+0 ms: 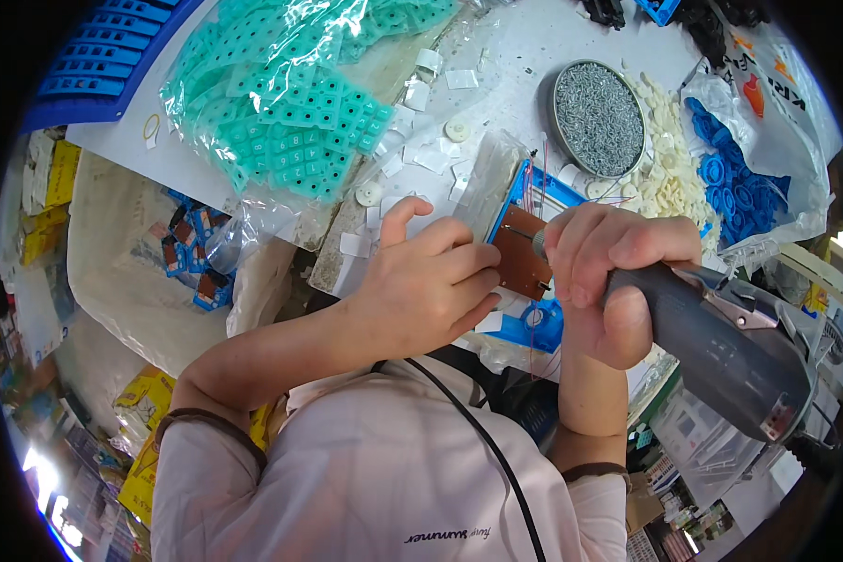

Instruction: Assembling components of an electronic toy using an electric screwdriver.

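Note:
In my right hand (618, 267) is a dark grey electric screwdriver (721, 342), my fingers wrapped round its front end. Its tip points at a brown circuit board (520, 248) that sits in a blue plastic casing (557, 192). Thin red wires stick out from the casing at both ends. My left hand (436, 272) is closed at the left edge of the casing, one finger raised away from the rest. What lies under its fingertips is partly hidden. A blue round-holed part of the casing (536, 323) shows below the board.
Behind the casing stands a round dish of small screws (598, 117). Cream plastic pieces (670, 150) and a bag of blue parts (735, 178) lie right of it. Green keypad sheets (290, 122) cover the left. A lined bin (122, 272) holds blue assemblies (197, 248). A black cable (478, 426) crosses my front.

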A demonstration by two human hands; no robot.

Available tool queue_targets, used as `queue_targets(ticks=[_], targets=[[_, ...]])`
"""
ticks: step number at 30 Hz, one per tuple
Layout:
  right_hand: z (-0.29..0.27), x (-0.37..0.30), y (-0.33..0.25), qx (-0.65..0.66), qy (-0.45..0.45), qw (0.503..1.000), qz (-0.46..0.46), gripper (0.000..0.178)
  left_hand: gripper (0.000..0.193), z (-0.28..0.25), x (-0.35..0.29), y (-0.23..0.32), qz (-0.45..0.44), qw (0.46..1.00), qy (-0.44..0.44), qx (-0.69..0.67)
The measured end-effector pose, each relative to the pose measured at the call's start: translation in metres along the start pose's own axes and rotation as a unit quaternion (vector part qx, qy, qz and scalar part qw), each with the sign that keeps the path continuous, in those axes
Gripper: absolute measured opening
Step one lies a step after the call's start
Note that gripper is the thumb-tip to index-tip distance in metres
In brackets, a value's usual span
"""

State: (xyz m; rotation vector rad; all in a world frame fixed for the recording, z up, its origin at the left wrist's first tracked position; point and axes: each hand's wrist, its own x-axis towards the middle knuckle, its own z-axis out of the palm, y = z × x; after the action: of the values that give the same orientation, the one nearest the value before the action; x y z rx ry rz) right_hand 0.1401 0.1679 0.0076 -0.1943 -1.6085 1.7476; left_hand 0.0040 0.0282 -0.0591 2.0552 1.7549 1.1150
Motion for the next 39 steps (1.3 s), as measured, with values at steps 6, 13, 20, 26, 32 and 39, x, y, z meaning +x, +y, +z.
queue_targets(ticks=[6, 13, 20, 26, 32, 39], targets=[[-0.001, 0.001, 0.015, -0.012, -0.046, 0.998, -0.030, 0.026, 0.012, 0.003, 0.002, 0.002, -0.010, 1.000, 0.026, 0.007], [-0.002, 0.006, 0.021, 0.007, -0.063, 0.998, -0.019, 0.027, 0.021, -0.002, 0.000, 0.005, -0.029, 0.999, 0.004, -0.022], [-0.038, 0.004, -0.026, -0.025, -0.020, 0.996, -0.079, 0.057, 0.023, -0.017, -0.038, 0.018, -0.126, 0.987, -0.097, -0.013], [-0.009, -0.012, -0.062, -0.421, 0.321, 0.827, -0.190, 0.071, 0.015, -0.032, -0.033, 0.017, -0.098, 0.986, -0.108, -0.081], [0.014, -0.079, -0.066, -0.483, -0.009, 0.861, 0.158, 0.027, 0.008, -0.038, 0.013, -0.009, -0.081, 0.996, -0.026, -0.037], [0.016, -0.090, -0.022, -0.521, -0.140, 0.815, 0.213, 0.017, 0.018, -0.020, 0.026, -0.023, -0.059, 0.998, -0.001, 0.007]])
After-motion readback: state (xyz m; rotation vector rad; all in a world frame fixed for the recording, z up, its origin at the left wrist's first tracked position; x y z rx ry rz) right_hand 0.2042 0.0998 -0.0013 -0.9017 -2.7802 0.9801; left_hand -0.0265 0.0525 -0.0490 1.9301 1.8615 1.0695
